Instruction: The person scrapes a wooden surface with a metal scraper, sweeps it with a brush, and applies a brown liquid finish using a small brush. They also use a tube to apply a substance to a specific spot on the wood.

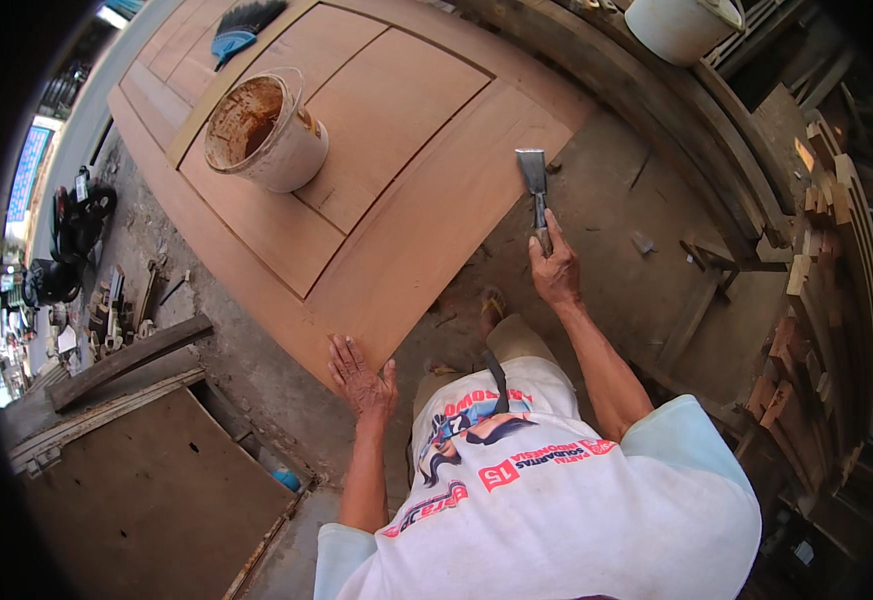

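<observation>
A pale wooden panelled door [396, 150] lies raised above the floor, cut with dark straight grooves. My left hand [361, 380] rests with its fingers spread on the door's near corner. My right hand [554, 262] grips the handle of a metal scraper [531, 175], its wide blade at the door's right edge. On the door stands a white bucket [301, 150] with brown paste smeared inside and a wire handle. Farther back on the door lies a blue brush [231, 45] with dark bristles.
Long timbers [716, 150] and stacked wood offcuts [806, 300] line the right, with another white bucket [676, 25] at the top right. At left are parked motorbikes [81, 220], scrap wood [121, 310], a leaning plank [126, 365] and a large brown board [146, 490]. Concrete floor shows between.
</observation>
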The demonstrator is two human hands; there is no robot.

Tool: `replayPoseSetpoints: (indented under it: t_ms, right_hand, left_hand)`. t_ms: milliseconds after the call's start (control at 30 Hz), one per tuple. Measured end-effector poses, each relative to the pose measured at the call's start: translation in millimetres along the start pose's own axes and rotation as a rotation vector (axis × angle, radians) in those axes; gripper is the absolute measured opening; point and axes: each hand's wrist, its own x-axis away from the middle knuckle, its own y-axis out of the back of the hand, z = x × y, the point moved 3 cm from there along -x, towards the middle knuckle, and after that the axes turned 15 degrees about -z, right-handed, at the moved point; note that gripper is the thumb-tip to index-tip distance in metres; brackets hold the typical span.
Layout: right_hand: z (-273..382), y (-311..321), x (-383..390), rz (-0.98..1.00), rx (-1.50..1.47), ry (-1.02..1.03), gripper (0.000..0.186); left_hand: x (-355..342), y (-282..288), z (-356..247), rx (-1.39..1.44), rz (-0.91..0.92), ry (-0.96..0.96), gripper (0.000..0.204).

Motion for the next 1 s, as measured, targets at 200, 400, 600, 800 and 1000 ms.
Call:
replayPoseSetpoints:
  t_ms: [200, 400, 600, 800, 1000]
  right_hand:
    - [30.2, 6.2, 30.3, 0.383, -0.077, 0.001, 0.065]
    - [76.7, -35.1, 3.9, 0.604, -0.116, 0.302, 0.068]
    - [93.4, -108.9, -9.9, 0.707, -0.163, 0.487, 0.061]
    - [97.3, -130.7, -26.9, 0.646, -0.119, 0.661, 0.049]
    - [106.1, -122.6, -59.6, 0.595, -0.175, 0.621, 0.045]
  left_hand:
    - [-2.1, 6.0, -7.5, -0.035, 0.026, 0.037, 0.101]
    - [-9.3, 4.6, -4.1, -0.035, 0.062, 0.049, 0.106]
    - [-4.7, 1.5, 1.0, -0.046, 0.071, 0.083, 0.109]
    - [-0.4, -6.7, -5.0, -0.053, 0.0, 0.046, 0.102]
    - [-2.9, -7.9, -18.9, -0.008, -0.031, 0.132, 0.102]
